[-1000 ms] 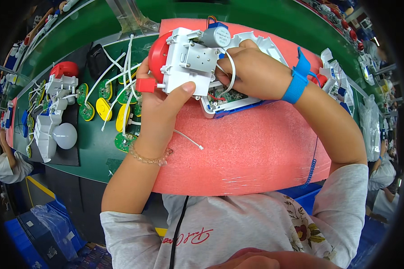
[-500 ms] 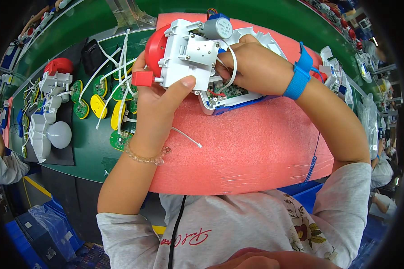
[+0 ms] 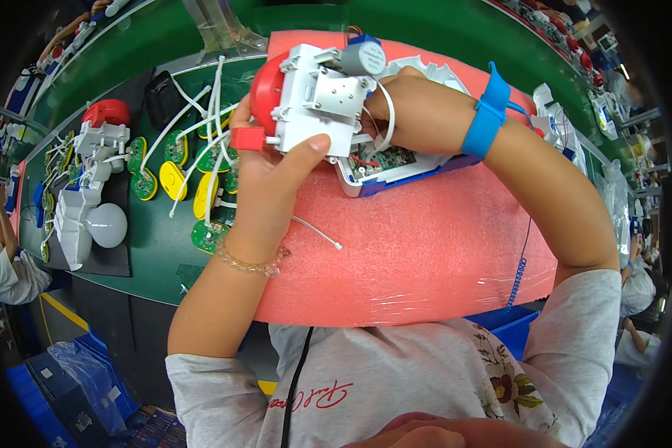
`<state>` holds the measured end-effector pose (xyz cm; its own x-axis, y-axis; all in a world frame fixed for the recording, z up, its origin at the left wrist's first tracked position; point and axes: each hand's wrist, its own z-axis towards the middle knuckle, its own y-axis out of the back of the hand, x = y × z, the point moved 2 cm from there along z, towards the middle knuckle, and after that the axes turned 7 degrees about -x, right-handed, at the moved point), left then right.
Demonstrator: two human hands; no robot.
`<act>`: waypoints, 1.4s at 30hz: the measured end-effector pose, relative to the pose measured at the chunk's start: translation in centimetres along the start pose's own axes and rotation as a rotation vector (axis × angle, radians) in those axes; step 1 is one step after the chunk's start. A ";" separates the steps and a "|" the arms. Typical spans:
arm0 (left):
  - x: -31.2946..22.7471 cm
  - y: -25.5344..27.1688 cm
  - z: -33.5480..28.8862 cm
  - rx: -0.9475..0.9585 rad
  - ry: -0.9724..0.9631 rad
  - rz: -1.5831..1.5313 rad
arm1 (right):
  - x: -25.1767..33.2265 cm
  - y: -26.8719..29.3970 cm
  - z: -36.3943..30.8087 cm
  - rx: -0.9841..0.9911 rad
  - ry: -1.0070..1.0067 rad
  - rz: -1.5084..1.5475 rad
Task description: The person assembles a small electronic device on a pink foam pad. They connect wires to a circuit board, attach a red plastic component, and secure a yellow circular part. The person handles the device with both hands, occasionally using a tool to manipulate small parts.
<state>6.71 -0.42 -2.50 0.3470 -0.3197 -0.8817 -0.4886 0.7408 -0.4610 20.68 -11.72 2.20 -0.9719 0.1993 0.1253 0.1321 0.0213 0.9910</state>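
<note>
My left hand (image 3: 280, 168) is closed round a white plastic motor assembly (image 3: 317, 131), thumb on its front face. The assembly carries a red wheel (image 3: 267, 91), a small red block (image 3: 247, 139) and a silver motor (image 3: 363, 58). Behind its right side, my right hand (image 3: 418, 112) has its fingers bent by a white cable (image 3: 390, 119); the fingertips are mostly hidden, so what they grip cannot be made out. Under both lies an open white and blue housing (image 3: 381, 183) with a green circuit board (image 3: 388, 159) inside.
Pink foam (image 3: 418, 246) covers the work surface. Green and yellow oval boards (image 3: 173, 179) with white cables lie at left, beside another white assembly (image 3: 82, 201) with a round white part. A blue wrist strap (image 3: 488, 119) has a coiled cord (image 3: 517, 280). More white parts (image 3: 556, 123) stand at right.
The view has shifted a little, so everything sits slightly lower and to the right. My right hand's fingers have gone further behind the assembly. The left hand keeps its hold.
</note>
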 end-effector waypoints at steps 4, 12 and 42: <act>0.5 -0.1 0.0 0.004 -0.032 0.018 | 0.1 0.8 0.8 0.060 -0.081 0.029; 0.0 -0.3 0.0 0.034 -0.028 0.019 | 1.1 2.1 2.0 0.287 -0.079 -0.068; -0.8 -1.0 -0.6 0.012 -0.098 0.123 | 6.1 -0.9 -9.1 -0.249 0.268 0.722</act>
<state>6.48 -1.26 -1.42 0.3617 -0.1671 -0.9172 -0.5231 0.7780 -0.3481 12.84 -19.44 2.51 -0.6811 -0.1617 0.7141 0.7284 -0.2482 0.6386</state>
